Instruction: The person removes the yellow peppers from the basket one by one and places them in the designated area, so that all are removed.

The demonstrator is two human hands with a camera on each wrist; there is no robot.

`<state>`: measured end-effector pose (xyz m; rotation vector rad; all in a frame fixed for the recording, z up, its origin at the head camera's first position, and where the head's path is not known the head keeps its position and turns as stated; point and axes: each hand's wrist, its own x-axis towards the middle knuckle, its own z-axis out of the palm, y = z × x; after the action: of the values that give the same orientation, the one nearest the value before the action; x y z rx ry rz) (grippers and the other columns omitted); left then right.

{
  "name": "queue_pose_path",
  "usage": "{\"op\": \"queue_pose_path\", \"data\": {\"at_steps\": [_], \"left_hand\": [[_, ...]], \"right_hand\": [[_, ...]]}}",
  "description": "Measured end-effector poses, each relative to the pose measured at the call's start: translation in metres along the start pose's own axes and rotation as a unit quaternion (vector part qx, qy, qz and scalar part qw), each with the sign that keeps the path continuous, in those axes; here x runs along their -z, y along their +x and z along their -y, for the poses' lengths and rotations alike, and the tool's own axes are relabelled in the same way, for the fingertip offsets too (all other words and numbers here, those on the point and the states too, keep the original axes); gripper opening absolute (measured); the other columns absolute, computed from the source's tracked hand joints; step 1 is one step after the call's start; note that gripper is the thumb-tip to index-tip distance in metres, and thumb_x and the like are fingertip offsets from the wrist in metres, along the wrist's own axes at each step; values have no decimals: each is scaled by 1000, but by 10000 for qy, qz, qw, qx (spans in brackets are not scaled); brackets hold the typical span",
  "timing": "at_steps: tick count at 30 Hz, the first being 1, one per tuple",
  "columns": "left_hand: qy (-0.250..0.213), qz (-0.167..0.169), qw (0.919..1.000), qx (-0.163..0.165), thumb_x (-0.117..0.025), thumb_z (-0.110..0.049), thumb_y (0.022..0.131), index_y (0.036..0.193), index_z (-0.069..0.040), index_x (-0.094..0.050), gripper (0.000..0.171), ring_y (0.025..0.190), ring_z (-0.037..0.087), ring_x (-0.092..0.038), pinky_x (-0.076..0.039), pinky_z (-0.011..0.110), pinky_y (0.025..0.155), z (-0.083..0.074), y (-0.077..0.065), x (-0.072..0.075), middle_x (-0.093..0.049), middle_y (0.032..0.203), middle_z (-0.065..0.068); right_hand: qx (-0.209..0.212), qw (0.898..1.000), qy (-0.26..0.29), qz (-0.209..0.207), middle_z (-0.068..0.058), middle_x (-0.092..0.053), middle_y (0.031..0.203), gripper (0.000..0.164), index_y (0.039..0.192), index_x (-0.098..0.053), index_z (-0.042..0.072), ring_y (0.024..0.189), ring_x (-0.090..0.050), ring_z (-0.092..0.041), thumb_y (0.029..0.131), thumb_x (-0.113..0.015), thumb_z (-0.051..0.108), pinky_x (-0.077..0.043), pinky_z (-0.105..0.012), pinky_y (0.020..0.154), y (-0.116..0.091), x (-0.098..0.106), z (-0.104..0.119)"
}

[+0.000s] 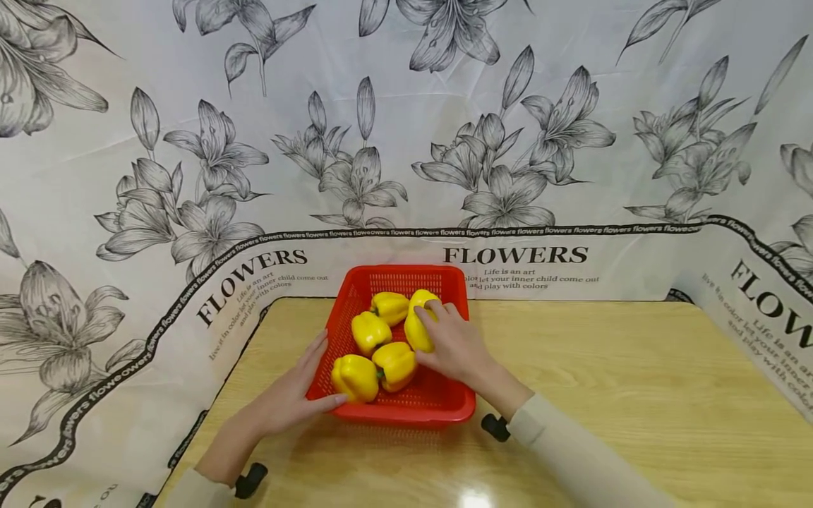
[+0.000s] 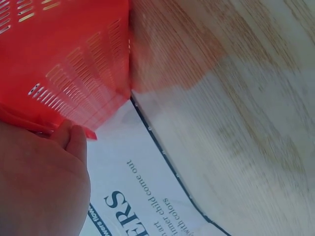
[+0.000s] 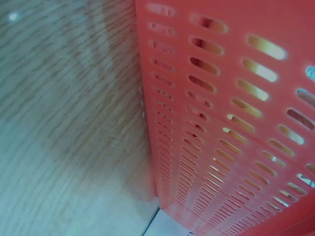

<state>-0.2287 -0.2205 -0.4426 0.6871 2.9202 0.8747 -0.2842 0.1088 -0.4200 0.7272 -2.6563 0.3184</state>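
A red plastic basket [image 1: 419,416] with slotted walls stands on the table and holds several yellow bell peppers. My left hand [image 1: 286,398] grips the basket's left rim near its front corner, thumb laid over the front edge. In the left wrist view, fingertips [image 2: 74,140] bend at the rim. Reaching over the right side, my right hand [image 1: 460,346] holds a bell pepper [image 1: 417,330], fingers curled over its top. Another pepper [image 1: 390,307] lies at the back, one [image 1: 371,333] in the middle, and two more, a pepper [image 1: 354,377] and a pepper [image 1: 396,367], toward the front.
The wooden table [image 1: 603,381] extends to the right and in front of the basket. Behind and to the left hangs a white cloth [image 1: 381,254] with black flower prints and lettering. The slotted basket wall [image 3: 177,123] fills most of the right wrist view.
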Motion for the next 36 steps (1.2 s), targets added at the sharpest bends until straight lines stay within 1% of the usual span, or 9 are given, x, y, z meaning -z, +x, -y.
{"op": "queue_pose_path", "data": {"at_steps": [2, 8, 12, 17, 21, 24, 28, 32, 36], "left_hand": [[4, -4, 10000, -23, -65, -71, 87, 167, -19, -8, 111, 155, 30, -20, -31, 56, 118, 0, 2, 1, -2, 173, -4], [-23, 75, 10000, 55, -66, -71, 87, 167, -19, -7, 112, 154, 31, -22, -32, 58, 117, 0, 3, 2, -1, 173, -3], [-13, 79, 10000, 16, -65, -71, 87, 167, -18, -8, 111, 156, 29, -18, -30, 56, 119, 0, 6, 2, 0, 173, -4], [72, 131, 9999, -47, -62, -73, 88, 167, -17, -8, 111, 156, 28, -16, -29, 54, 120, -1, 10, 3, 1, 173, -4], [82, 153, 9998, -23, -62, -74, 87, 166, -16, -7, 112, 156, 28, -15, -28, 53, 121, 0, 9, 5, 1, 173, -4], [58, 156, 9999, 29, -62, -74, 87, 166, -16, -8, 113, 156, 28, -15, -27, 54, 121, -1, 7, 5, 2, 173, -4], [26, 178, 9998, 45, -63, -74, 87, 166, -15, -7, 113, 156, 29, -14, -26, 54, 121, -2, 3, 5, 1, 173, -1], [78, 153, 9998, 39, -63, -73, 87, 166, -14, -8, 113, 156, 28, -15, -27, 53, 121, -3, 1, 4, 0, 173, -1], [125, 89, 9999, 41, -64, -72, 88, 166, -13, -9, 112, 155, 28, -16, -27, 52, 121, -4, 0, 5, -1, 173, -1]], "right_hand": [[-38, 9999, 96, -129, -15, -55, 137, 71, 144, -56, 9, 111, -55, -33, 82, -76, 36, -58, -43, 75, 2, 0, -2], [-232, 9988, 381, -225, -15, -54, 138, 71, 145, -54, 9, 106, -56, -31, 84, -73, 39, -56, -40, 72, 2, 0, -5], [-310, 9969, 509, -511, -13, -55, 136, 70, 143, -55, 8, 104, -57, -31, 83, -75, 39, -56, -42, 73, 1, 1, -7], [-480, 9916, 953, -736, -14, -55, 134, 73, 144, -54, 6, 109, -59, -33, 83, -79, 36, -56, -47, 85, 1, 3, -10], [-509, 9851, 1444, -786, -15, -55, 136, 74, 146, -53, 5, 114, -60, -33, 83, -81, 33, -55, -49, 93, 3, 5, -12], [-531, 9757, 2004, -703, -15, -55, 136, 73, 144, -53, 3, 114, -60, -31, 82, -82, 30, -54, -49, 95, 4, 9, -13], [-686, 9574, 2753, -542, -16, -55, 132, 71, 141, -53, 1, 111, -57, -30, 82, -85, 24, -54, -47, 92, 4, 18, -16], [-828, 9404, 3271, -421, -18, -54, 131, 69, 141, -50, 1, 112, -56, -32, 84, -84, 21, -58, -44, 86, 4, 28, -23], [-921, 9282, 3587, -354, -19, -53, 133, 67, 141, -49, 3, 113, -60, -36, 87, -83, 21, -61, -42, 82, 3, 39, -30]]}}
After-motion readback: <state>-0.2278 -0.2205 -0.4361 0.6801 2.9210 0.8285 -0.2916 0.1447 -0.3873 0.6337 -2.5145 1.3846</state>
